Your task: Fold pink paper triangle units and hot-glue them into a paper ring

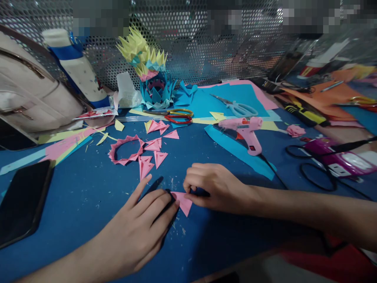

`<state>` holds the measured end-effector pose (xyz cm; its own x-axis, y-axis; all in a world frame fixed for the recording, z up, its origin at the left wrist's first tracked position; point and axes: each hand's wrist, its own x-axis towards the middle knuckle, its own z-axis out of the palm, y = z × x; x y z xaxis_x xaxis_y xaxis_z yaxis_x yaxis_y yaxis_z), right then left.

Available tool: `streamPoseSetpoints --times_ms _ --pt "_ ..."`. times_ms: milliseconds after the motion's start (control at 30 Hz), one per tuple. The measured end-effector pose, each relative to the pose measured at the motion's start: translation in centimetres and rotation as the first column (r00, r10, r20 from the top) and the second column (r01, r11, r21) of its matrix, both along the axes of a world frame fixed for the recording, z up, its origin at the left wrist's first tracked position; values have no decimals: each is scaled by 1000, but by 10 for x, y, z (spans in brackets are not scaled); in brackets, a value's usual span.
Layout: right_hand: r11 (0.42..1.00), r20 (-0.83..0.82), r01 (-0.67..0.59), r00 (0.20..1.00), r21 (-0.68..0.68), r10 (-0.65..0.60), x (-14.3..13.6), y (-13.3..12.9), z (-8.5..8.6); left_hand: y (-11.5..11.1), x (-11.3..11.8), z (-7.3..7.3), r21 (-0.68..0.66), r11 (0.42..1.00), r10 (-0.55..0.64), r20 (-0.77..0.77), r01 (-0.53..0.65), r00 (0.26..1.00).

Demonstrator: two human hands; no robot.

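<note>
A small pink paper triangle (185,203) lies on the blue tabletop between my hands, one point toward me. My right hand (215,184) has its fingers curled in and pinches the triangle's upper right corner with thumb and finger. My left hand (147,220) is palm down with its fingers stretched and apart, the little finger raised; a fingertip touches the triangle's left side. The left thumb is hidden. Just beyond lie several folded pink paper pieces (153,144) and a ring of linked pink pieces (126,150).
A pink glue gun (246,131) lies on a blue paper strip (232,149), its cord trailing right. Scissors (235,107), red-and-yellow scissors (178,116) and a folded-paper model (157,88) are behind. A phone (26,200) lies left; a purple power strip (341,159) is right.
</note>
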<state>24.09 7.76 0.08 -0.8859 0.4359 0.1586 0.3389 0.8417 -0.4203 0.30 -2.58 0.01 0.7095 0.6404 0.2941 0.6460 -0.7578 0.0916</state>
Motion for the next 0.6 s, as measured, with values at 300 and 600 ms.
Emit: streamPoseSetpoints --times_ms 300,600 --pt "906 -42 -159 981 393 190 7 -1 0 1 -1 -2 18 1000 -14 -43 14 999" --pt "800 28 -323 933 507 359 8 9 14 2 -2 -1 1 1000 -17 -33 17 999"
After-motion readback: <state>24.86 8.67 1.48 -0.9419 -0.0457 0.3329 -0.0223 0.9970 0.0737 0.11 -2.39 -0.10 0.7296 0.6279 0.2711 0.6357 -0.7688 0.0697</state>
